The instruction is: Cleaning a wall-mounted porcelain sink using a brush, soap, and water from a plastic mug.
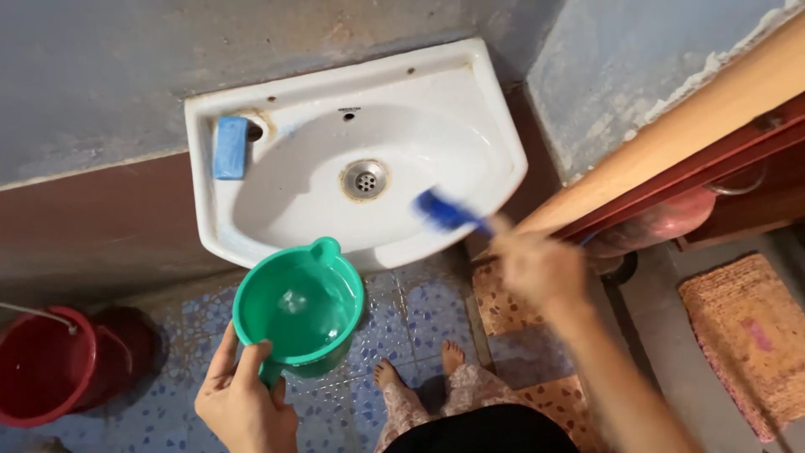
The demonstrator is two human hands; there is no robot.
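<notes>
A: Walls?
B: Grey plaster wall (101,75), dark red band below. Wooden door frame (696,126) right.
A: Floor?
B: Blue speckled tiles (419,310), woven mat (746,335), red bucket (50,365) left.

Glossy ceramic sink (470,109) w/ metal drain (365,179); smooth plastic mug (293,306); brush (444,211) prob. plastic, blurred.

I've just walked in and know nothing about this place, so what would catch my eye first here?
Probably the white wall sink at the centre, with a blue soap bar on its left ledge. The right hand holds a blurred blue brush at the sink's right rim, while the left hand holds a green jug of water below it. A red bucket stands on the floor at far left.
</notes>
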